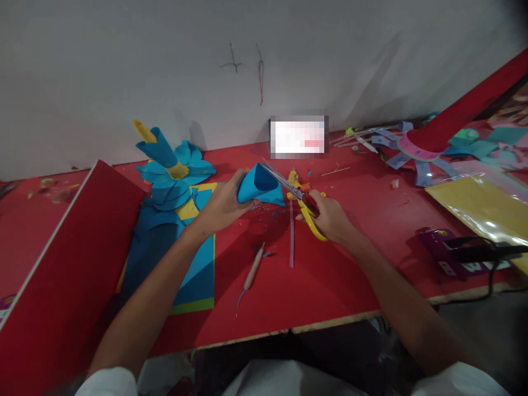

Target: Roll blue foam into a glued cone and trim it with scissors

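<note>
While the left hand (224, 199) grips a curled blue sheet (248, 187) above the red surface (338, 291), the right hand (331, 215) grasps yellow-handled scissors (295, 192) by their loops, blades at the sheet's upper edge.

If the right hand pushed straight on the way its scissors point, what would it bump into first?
Probably the rolled blue sheet in the left hand: the scissors in the right hand point toward its upper edge. Depth is unclear; they may already touch.
</note>
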Action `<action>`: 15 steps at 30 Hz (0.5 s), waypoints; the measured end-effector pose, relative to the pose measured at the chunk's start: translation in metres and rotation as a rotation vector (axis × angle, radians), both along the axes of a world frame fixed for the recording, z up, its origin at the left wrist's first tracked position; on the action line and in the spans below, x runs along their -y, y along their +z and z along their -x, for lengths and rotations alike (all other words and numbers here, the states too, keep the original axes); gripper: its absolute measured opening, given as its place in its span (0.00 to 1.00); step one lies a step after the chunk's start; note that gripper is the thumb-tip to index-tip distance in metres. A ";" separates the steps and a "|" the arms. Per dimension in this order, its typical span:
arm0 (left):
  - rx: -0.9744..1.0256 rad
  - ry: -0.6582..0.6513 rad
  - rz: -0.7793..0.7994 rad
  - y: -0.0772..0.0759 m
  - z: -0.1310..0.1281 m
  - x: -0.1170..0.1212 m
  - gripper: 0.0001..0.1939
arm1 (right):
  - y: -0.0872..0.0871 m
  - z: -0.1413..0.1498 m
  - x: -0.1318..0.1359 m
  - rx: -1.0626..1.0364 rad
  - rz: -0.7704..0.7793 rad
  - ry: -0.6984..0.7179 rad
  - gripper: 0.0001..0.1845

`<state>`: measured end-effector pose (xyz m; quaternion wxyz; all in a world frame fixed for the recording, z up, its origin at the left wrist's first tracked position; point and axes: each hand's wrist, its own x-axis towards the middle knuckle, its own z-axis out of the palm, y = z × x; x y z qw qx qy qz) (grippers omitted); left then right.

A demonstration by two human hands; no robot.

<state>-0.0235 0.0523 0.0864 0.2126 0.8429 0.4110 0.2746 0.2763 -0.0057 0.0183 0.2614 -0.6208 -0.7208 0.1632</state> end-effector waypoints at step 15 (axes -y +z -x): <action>0.047 -0.034 0.078 0.005 0.002 -0.002 0.24 | 0.000 -0.001 0.001 0.041 -0.073 -0.021 0.21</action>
